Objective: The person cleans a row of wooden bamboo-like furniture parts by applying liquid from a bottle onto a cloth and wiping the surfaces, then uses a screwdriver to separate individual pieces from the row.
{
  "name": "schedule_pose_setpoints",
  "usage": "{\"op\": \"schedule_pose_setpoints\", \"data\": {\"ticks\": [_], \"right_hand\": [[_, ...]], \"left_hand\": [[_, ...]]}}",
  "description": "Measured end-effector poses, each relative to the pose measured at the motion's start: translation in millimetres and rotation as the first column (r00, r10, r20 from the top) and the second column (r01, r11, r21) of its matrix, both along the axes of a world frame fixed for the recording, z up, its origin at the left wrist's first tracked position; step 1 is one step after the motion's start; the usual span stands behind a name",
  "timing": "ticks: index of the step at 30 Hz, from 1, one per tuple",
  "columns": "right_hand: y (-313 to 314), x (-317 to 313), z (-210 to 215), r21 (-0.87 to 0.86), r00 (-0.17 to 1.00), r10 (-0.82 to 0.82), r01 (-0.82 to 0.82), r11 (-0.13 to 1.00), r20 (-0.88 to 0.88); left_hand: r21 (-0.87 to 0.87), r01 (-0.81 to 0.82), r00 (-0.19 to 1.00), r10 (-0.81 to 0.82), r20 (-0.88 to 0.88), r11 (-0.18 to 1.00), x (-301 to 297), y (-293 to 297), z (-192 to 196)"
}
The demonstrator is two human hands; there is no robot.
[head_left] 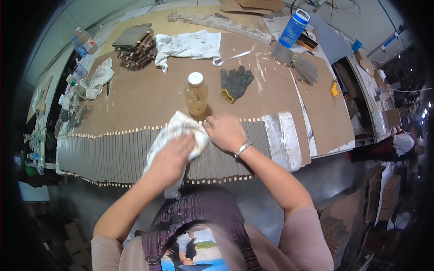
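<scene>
A long row of grey slats (108, 156) stands packed side by side along the near edge of the table, with pale wooden pegs sticking out at both ends. My left hand (169, 158) is closed on a stained white rag (174, 128) and presses it onto the slats; it is slightly blurred. Just right of the rag, my right hand (226, 133) rests at the row's far edge with curled fingers. What those fingertips hold, if anything, is hidden. Beyond both hands stands a clear bottle (196, 100) of yellowish liquid with a white cap.
A dark work glove (236, 83) lies right of the bottle. Farther back are a white cloth (187, 47), a stack of grey pieces (134, 43) and a blue bottle (294, 29). A plastic-wrapped block (284, 140) ends the row at right. Another person (402, 143) is at far right.
</scene>
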State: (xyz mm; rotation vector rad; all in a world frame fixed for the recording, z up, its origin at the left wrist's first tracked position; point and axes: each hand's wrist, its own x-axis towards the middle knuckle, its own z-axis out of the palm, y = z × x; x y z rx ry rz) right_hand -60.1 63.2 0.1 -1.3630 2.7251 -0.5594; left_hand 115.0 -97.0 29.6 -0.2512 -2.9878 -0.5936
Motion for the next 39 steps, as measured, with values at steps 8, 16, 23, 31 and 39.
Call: {"op": "schedule_pose_setpoints", "data": {"ticks": [8, 16, 23, 31, 39], "right_hand": [[-3.2, 6.2, 5.4, 0.02, 0.999, -0.003, 0.002, 1.0, 0.045], [-0.8, 3.1, 0.0, 0.036, 0.999, -0.014, 0.013, 0.999, 0.031], [-2.2, 2.0, 5.2, 0.061, 0.999, 0.024, -0.022, 0.998, -0.03], [-5.3, 8.1, 4.6, 0.044, 0.999, 0.018, -0.017, 0.999, -0.028], [-2.8, 4.5, 4.2, 0.032, 0.997, -0.031, 0.029, 0.999, 0.071]], "left_hand": [[-0.127, -0.05, 0.996, 0.04, -0.077, 0.991, -4.1, -15.6, -3.7], [-0.087, 0.161, 0.983, -0.152, 0.101, 0.983, 47.0, 10.1, 30.4], [-0.143, 0.017, 1.0, -0.017, 0.002, 0.99, 30.4, 7.2, 4.3], [-0.275, -0.107, 0.993, 0.092, -0.068, 0.955, 10.6, 6.9, 5.9], [0.652, -0.561, 0.821, 0.442, 0.36, 0.511, 89.1, -33.2, 70.4]]}}
